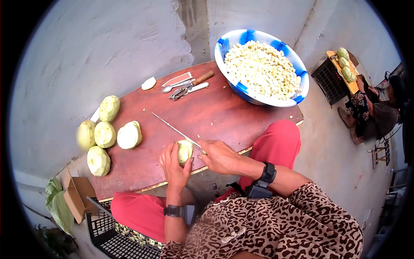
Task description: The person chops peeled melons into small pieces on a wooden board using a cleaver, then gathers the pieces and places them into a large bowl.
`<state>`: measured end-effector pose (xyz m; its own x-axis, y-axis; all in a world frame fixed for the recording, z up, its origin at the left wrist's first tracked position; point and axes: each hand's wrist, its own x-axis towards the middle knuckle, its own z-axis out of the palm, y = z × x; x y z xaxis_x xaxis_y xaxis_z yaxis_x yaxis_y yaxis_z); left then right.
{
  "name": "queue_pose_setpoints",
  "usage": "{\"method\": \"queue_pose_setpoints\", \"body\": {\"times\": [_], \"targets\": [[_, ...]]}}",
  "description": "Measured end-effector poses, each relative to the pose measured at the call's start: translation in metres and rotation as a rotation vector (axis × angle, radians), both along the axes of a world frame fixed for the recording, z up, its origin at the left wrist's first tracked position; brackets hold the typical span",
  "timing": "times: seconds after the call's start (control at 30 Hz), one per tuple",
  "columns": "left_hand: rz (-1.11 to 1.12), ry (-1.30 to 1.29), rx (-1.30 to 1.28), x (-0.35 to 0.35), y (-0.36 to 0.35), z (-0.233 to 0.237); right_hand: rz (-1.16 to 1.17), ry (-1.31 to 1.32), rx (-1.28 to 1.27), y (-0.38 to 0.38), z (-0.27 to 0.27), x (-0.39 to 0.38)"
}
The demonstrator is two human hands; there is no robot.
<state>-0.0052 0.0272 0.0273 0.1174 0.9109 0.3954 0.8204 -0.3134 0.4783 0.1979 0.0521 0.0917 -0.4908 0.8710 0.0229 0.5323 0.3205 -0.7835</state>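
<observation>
Here, a peeled vegetable piece (185, 152) is being gripped by the left hand (174, 167) at the tabletop's (233, 123) near edge, the right hand (222, 156) clasping a knife (172, 128); whole peeled vegetables (105, 134) are lying at the tabletop's left, a heaped basin (221, 56) standing far right.

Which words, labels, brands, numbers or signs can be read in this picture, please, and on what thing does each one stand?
None can be read.
Knife, bowl, cardboard box: no lettering visible.
Left wrist device, right wrist device, flat red-and-white thing: any marks are too small to read.
</observation>
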Motion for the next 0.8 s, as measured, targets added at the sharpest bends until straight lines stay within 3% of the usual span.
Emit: {"method": "queue_pose_setpoints", "body": {"times": [0.27,0.8], "targets": [[0.066,0.004,0.010,0.004,0.002,-0.009,0.012,-0.093,-0.083,0.002,0.001,0.003],[0.091,0.078,0.053,0.012,-0.005,0.001,0.064,-0.176,-0.008,-0.002,0.010,0.008]]}}
